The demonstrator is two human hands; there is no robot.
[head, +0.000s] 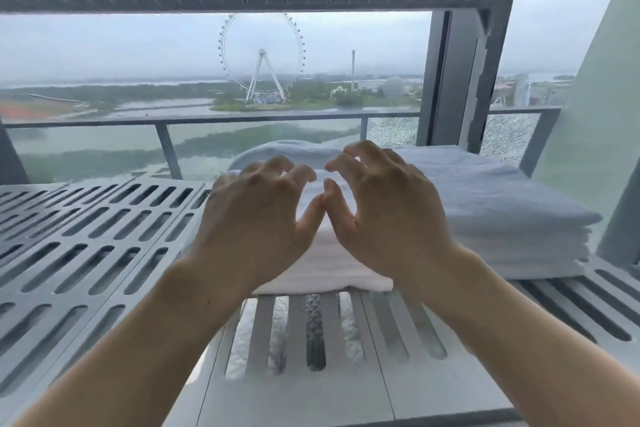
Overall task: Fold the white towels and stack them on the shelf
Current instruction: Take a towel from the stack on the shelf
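Folded towel (325, 267) is seen on the slatted shelf (86, 218).
Beneath both spread hands (left hand (256, 218), right hand (388, 215)) it lies, fingers (277, 166) curled, nothing gripped.

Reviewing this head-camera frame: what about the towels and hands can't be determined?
- Head view: whether the left hand and right hand touch the folded white towel; both are motion-blurred and cover its top.
- How many towels form the taller white towel stack; its layers blur together.
- The grey slatted shelf is cut off by the left edge.
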